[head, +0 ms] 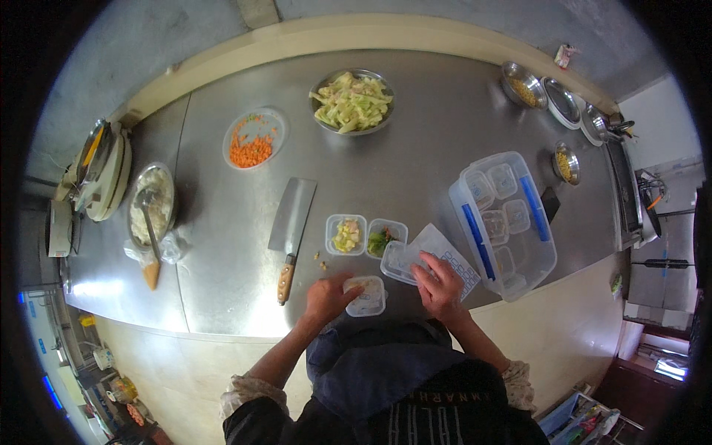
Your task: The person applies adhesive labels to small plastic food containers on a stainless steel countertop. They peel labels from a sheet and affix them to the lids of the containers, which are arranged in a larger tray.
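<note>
My left hand (327, 300) grips a small clear plastic container (369, 303) near the table's front edge, its thumb across the lid. The contents look pale and blurred. My right hand (441, 286) is over a white sheet of blue-outlined labels (439, 245), fingers apart, with nothing evident between them. Under the sheet's left edge lies a clear plastic lid or lidded box (394, 261). It overlaps a small open container of dark greens (381, 240). Left of that stands another open container (346, 235) with pale yellow-green chopped food.
A cleaver (293, 217) lies left of the containers, near several food crumbs (322, 265). At right stands a large clear bin (517, 250) with several small boxes. Farther back are a bowl of cut vegetables (352, 103) and a plate of diced carrot (251, 147). A rice bowl (150, 206) is left.
</note>
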`<state>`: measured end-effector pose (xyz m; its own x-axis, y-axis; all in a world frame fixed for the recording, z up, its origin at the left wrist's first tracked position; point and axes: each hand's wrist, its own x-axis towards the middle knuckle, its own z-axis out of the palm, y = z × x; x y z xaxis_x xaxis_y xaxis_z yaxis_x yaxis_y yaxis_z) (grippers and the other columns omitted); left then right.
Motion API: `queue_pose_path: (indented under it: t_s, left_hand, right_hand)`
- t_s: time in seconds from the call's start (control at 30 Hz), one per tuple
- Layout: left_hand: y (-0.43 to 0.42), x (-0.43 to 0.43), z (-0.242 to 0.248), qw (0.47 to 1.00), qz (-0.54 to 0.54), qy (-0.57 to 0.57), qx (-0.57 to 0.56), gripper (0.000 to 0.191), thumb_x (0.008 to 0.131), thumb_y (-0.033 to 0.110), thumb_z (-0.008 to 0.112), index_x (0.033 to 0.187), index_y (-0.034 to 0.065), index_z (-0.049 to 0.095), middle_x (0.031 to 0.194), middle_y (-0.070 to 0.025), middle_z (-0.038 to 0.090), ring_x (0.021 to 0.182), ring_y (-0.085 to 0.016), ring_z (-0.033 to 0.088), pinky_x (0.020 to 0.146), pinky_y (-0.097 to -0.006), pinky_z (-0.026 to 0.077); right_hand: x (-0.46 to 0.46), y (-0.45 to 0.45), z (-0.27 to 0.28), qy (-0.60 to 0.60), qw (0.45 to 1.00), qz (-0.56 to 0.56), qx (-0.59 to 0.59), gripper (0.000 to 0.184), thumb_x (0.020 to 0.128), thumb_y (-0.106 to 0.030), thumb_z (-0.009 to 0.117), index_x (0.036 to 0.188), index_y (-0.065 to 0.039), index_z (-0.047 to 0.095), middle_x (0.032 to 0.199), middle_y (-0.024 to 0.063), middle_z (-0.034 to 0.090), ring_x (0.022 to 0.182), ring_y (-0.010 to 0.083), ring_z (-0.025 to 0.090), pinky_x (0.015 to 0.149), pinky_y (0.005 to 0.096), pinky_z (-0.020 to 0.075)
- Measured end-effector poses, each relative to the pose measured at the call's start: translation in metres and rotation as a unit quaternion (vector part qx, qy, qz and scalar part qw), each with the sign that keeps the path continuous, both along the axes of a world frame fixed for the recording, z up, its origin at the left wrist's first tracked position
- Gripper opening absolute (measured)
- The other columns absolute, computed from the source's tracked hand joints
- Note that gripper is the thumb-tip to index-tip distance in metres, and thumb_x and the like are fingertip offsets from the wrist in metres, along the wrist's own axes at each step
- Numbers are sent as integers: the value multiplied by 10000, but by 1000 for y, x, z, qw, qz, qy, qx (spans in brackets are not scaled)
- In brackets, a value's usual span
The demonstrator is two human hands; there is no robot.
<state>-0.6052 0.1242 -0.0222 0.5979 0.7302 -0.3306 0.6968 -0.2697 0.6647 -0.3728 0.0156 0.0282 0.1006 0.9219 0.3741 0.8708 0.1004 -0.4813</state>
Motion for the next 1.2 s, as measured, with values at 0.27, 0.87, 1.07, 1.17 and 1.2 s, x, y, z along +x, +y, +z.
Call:
queue_pose_path:
  t_s: [0.27, 0.87, 1.07, 1.17, 1.2]
  left_hand:
    - [36, 5, 29, 923, 163, -277, -211, 276, 902, 253, 580, 985, -8, 607, 659, -68, 597, 583, -131, 574, 509, -270, 458]
    - [90, 1, 5, 974, 136, -172, -59, 199, 869, 121, 566, 1037, 13, 561, 621, -117, 617, 550, -222, 617, 503, -332, 480]
    - [93, 7, 1, 992, 38, -76, 91, 307, 836, 189, 577, 1113, 62, 531, 662, -168, 626, 641, -354, 624, 586, -434, 498]
    - [95, 10, 0, 996, 12, -21, 90, 361, 840, 218, 568, 1164, 74, 497, 670, -179, 628, 649, -371, 623, 597, -461, 495]
    - [95, 11, 0, 997, 2, 1, 80, 378, 842, 226, 565, 1180, 78, 485, 672, -182, 628, 650, -375, 623, 599, -469, 494]
  right_hand:
    - [-29, 47, -1, 8, 997, 50, 66, 244, 745, -36, 659, 986, 5, 648, 1125, 179, 580, 907, 278, 613, 733, 348, 531]
    - [-2, 84, -22, -84, 977, -70, -184, 844, 625, -208, 792, 1333, -30, 370, 1348, 191, 390, 1250, 354, 365, 1035, 477, 300]
    - [-33, 100, -15, 10, 983, 73, -166, 844, 659, -240, 799, 1344, -36, 349, 1390, 192, 351, 1294, 337, 330, 1072, 468, 267]
    - [-45, 111, -23, -5, 980, 69, -187, 837, 668, -243, 794, 1341, -21, 349, 1391, 195, 351, 1281, 337, 347, 1066, 466, 277]
    - [-46, 114, -26, -13, 976, 59, -211, 835, 671, -246, 792, 1340, -16, 348, 1392, 196, 350, 1277, 338, 352, 1065, 466, 278]
